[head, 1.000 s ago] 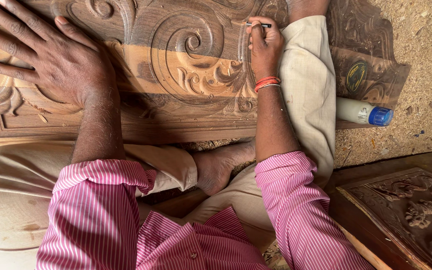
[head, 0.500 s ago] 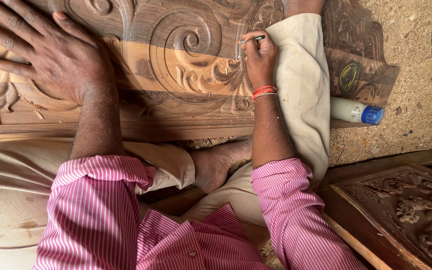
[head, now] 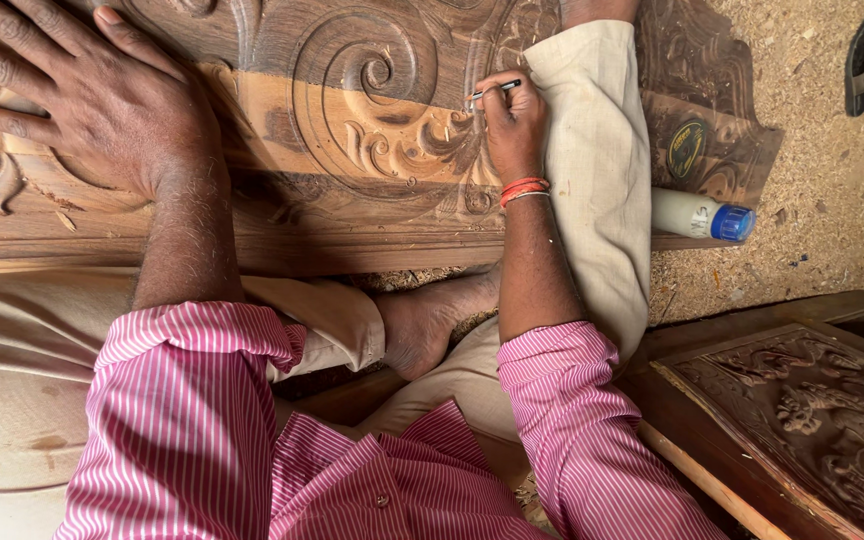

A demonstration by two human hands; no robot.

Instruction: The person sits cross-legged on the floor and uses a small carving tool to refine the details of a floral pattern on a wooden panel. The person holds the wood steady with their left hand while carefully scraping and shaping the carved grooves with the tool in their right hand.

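Wooden and dark brown, a long carved panel with raised spiral scrolls and leaf shapes (head: 352, 120) lies flat across the upper part of the view, resting over the seated person's legs in beige trousers (head: 592, 150). The person's left hand (head: 72, 95) lies spread flat, palm down with fingers wide apart, on the left part of the panel, gripping nothing. The right hand (head: 514, 125) is closed in a pinch around a thin pencil-like marking tool with a dark tip (head: 492, 91), held between thumb and fingers; the tool's tip touches the carved wood just right of the large spiral, directly above the hand's knuckles. An orange thread band (head: 523, 188) circles the right wrist. Both arms wear rolled pink striped shirt sleeves (head: 192, 400). A bare foot (head: 422, 325) shows below the panel's lower edge. Just beside the panel's right end, a white bottle with a blue cap (head: 700, 215) lies on its side on sawdust-covered ground (head: 832, 180). Another carved dark wooden board (head: 812, 420) sits at lower right, well apart from both hands.
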